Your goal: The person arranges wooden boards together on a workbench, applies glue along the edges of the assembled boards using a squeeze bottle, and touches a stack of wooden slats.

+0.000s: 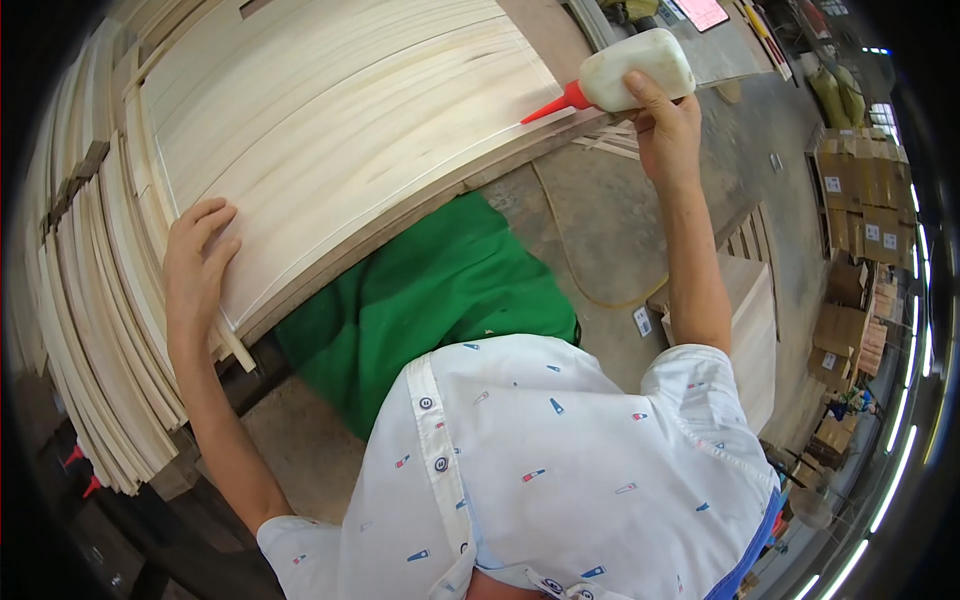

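Observation:
My right hand (662,125) is wrapped round a white glue bottle (635,68) with a red nozzle. The bottle is tilted, its tip pointing left and down onto the near edge of a pale wooden panel (350,120). A thin white line of glue (370,215) runs along that near edge, and another white line follows the left edge. Resting on the panel's left edge, my left hand (203,255) has its fingers stretched out over the wood. A thin wooden strip (238,350) sticks out below the panel's near left corner.
Stacked wooden strips (100,320) stand close on the left. A phone (702,12) lies on a table at the top right. A yellowish hose (560,230) crosses the floor, and cardboard boxes (865,195) are piled at the far right. A wooden block (745,340) sits near my right elbow.

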A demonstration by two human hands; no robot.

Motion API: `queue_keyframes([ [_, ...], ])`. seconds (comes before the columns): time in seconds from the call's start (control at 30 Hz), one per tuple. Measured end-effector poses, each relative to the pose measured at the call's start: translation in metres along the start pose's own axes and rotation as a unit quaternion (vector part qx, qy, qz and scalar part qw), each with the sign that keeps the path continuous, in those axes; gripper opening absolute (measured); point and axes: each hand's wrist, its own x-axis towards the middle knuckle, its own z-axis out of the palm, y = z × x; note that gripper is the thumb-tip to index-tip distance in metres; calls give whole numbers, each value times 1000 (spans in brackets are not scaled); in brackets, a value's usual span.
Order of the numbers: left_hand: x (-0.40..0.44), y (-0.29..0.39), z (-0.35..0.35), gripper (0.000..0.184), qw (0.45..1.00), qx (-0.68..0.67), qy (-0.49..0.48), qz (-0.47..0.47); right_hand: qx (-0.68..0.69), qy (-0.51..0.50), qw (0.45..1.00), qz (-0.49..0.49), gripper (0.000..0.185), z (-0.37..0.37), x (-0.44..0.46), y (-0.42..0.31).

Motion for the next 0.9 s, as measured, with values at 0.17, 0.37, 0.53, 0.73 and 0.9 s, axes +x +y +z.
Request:
queue_keyframes([
  [0.17, 1, 3, 1, 32, 1000, 22, -2, -9, -18, 11, 999, -26, 33, -29, 13, -2],
  [0.37, -3, 2, 4, 32, 999, 52, 1, 5, 7, 32, 999, -27, 38, -42, 17, -11],
  [0.53, -11, 58, 0, 30, 987, -68, 98, 110, 114, 44, 993, 3, 43, -50, 26, -17],
  [0.73, -17, 223, 30, 13, 581, -714, -113, 375, 153, 29, 986, 66, 47, -26, 75, -14],
  [0.9, -24, 282, 17, 22, 353, -862, -115, 346, -4, -69, 994, 81, 36, -9, 145, -43],
])
